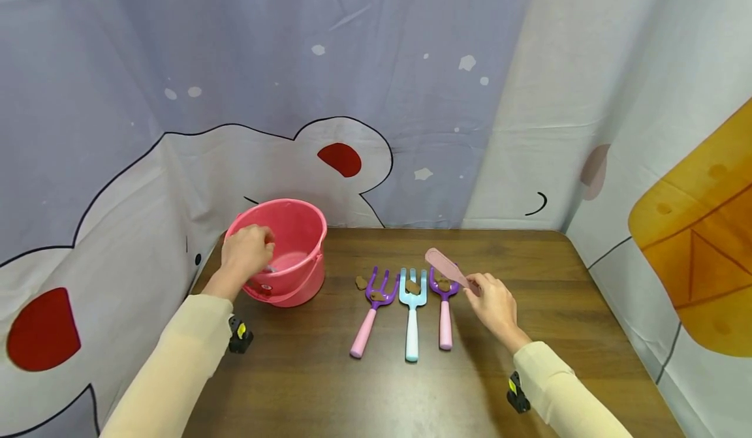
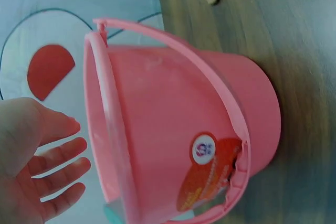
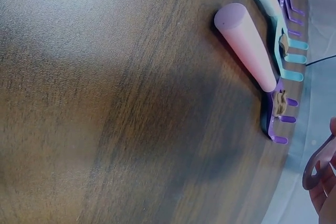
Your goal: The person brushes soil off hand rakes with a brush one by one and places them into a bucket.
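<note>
My right hand pinches a flat pink spatula-like tool, its blade pointing up and left above a purple toy fork. In the right wrist view its rounded end shows beside the fingers. Over the rim of a pink bucket hovers my left hand, fingers relaxed and holding nothing in the left wrist view. A small teal piece shows at the bucket's rim. Three toy forks lie side by side: a left purple one, a light blue one and a right purple one.
Brown clay-like lumps lie on the fork heads, and one lump rests on the wooden table beside the left fork. A printed cloth hangs behind and at both sides. The bucket's handle hangs down its front.
</note>
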Demonstrator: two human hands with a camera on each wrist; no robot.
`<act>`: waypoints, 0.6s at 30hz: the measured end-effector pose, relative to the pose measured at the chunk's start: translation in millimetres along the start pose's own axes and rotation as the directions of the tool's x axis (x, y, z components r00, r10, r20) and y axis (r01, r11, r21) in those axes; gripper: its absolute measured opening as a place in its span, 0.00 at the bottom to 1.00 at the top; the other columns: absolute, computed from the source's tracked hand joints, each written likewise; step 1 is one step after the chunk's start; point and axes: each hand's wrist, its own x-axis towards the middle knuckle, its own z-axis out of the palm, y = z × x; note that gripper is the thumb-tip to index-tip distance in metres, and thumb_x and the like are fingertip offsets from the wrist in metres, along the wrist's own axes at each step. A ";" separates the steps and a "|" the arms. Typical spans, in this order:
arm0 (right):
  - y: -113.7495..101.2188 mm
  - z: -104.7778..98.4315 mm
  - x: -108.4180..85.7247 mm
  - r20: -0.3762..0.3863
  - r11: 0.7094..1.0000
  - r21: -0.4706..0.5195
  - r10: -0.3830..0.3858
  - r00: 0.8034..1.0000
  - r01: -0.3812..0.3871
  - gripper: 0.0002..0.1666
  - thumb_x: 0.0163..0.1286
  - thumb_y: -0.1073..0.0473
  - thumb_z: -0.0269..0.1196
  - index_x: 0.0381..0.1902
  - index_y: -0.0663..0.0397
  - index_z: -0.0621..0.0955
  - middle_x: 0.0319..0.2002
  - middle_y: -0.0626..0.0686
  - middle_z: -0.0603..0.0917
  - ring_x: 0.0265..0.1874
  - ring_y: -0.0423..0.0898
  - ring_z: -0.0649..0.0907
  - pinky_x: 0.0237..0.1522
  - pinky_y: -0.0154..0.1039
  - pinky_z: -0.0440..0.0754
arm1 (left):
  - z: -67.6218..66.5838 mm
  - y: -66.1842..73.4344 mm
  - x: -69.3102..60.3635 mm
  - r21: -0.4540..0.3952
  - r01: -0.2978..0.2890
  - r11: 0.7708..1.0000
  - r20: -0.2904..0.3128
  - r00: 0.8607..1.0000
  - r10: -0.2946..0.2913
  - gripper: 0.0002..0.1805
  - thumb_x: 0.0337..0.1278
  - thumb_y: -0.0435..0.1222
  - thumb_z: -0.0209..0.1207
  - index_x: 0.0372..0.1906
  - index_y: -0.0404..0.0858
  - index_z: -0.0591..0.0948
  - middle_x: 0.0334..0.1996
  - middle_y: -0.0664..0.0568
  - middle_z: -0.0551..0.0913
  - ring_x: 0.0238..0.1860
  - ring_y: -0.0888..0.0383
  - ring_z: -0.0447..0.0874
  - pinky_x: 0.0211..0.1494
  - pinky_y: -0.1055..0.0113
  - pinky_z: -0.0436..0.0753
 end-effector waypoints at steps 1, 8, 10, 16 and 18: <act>-0.1 0.0 -0.1 0.002 1.000 0.000 0.001 1.000 -0.001 0.13 0.49 0.61 0.70 0.35 0.50 0.83 0.30 0.50 0.82 0.27 0.49 0.80 0.27 0.48 0.76 | -0.5 3.3 -1.4 -0.008 -0.008 1.000 -0.002 1.000 0.008 0.13 0.54 0.36 0.57 0.43 0.34 0.80 0.38 0.41 0.79 0.35 0.46 0.77 0.35 0.53 0.78; -0.9 -0.5 1.6 0.006 1.000 0.000 0.008 1.000 -0.008 0.13 0.49 0.60 0.70 0.35 0.50 0.83 0.30 0.50 0.82 0.27 0.49 0.80 0.27 0.48 0.76 | -1.5 25.2 -7.9 -0.028 -0.055 0.998 -0.030 0.998 0.054 0.13 0.52 0.36 0.60 0.43 0.35 0.81 0.36 0.44 0.79 0.32 0.49 0.76 0.32 0.56 0.79; -1.0 -0.3 1.6 0.003 1.000 -0.002 0.007 1.000 -0.007 0.13 0.49 0.60 0.70 0.35 0.50 0.83 0.30 0.50 0.82 0.28 0.49 0.80 0.27 0.48 0.76 | -1.3 30.7 -9.2 -0.018 -0.075 0.997 -0.047 0.996 0.075 0.13 0.51 0.36 0.60 0.42 0.36 0.81 0.36 0.45 0.79 0.32 0.50 0.76 0.31 0.56 0.79; -0.6 0.6 0.9 -0.011 1.000 -0.002 0.001 1.000 -0.001 0.13 0.48 0.61 0.70 0.35 0.50 0.82 0.29 0.50 0.82 0.28 0.50 0.80 0.27 0.49 0.76 | 1.7 51.6 -14.1 -0.032 -0.141 0.989 -0.062 0.988 0.139 0.15 0.47 0.36 0.64 0.43 0.37 0.81 0.36 0.46 0.79 0.32 0.51 0.77 0.32 0.56 0.81; -0.8 0.5 1.1 -0.015 1.000 0.001 -0.004 1.000 0.004 0.13 0.48 0.61 0.71 0.35 0.51 0.83 0.29 0.50 0.82 0.28 0.50 0.80 0.27 0.49 0.76 | 3.5 58.3 -15.5 -0.040 -0.156 0.987 -0.062 0.986 0.153 0.16 0.46 0.37 0.65 0.43 0.37 0.81 0.37 0.46 0.79 0.33 0.51 0.78 0.34 0.55 0.82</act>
